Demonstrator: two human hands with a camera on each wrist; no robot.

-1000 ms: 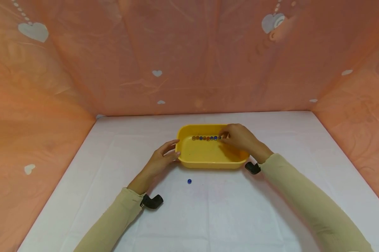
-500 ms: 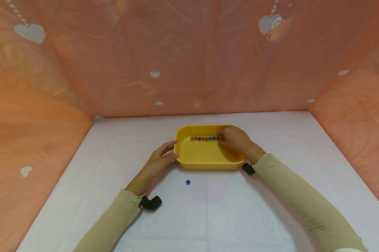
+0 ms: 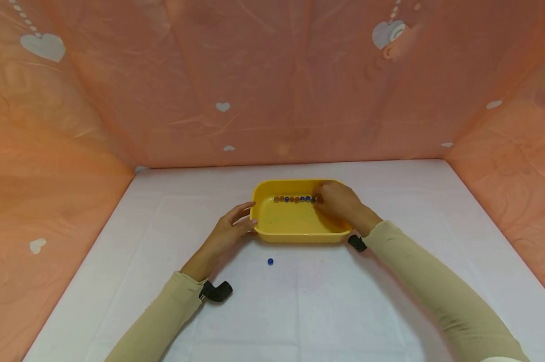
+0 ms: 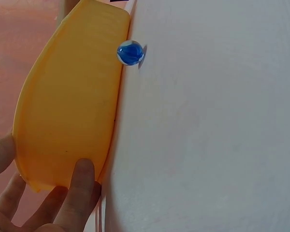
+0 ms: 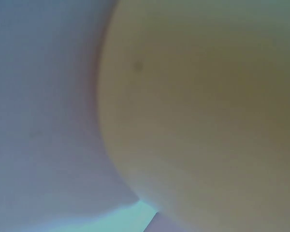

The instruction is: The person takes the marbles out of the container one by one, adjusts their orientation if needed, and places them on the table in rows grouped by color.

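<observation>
A yellow plastic tub [image 3: 295, 238] stands on the white cloth. My left hand [image 3: 229, 229] holds its left end, thumb against the long side and fingers about the end wall, as the left wrist view shows. Several glass marbles [image 3: 292, 199], orange and blue, lie in a row along the tub's far side. My right hand [image 3: 340, 203] reaches over the right end, fingers curled and fingertips pinched at the marble on the row's right end, partly hiding it. In the right wrist view only the blurred tub wall [image 5: 193, 121] shows, no hand.
One loose blue marble [image 3: 270, 262], also the blue swirled marble [image 4: 130, 52] in the left wrist view, lies on the cloth in front of the tub. A peach curtain [image 3: 272, 85] with white hearts closes the back and sides. Black wrist cameras [image 3: 216, 291] hang under both wrists.
My right hand's fingers have closed in and dipped lower at the row's right end. The rightmost marble has shifted slightly. My left hand stays on the tub; the head view moved a little.
</observation>
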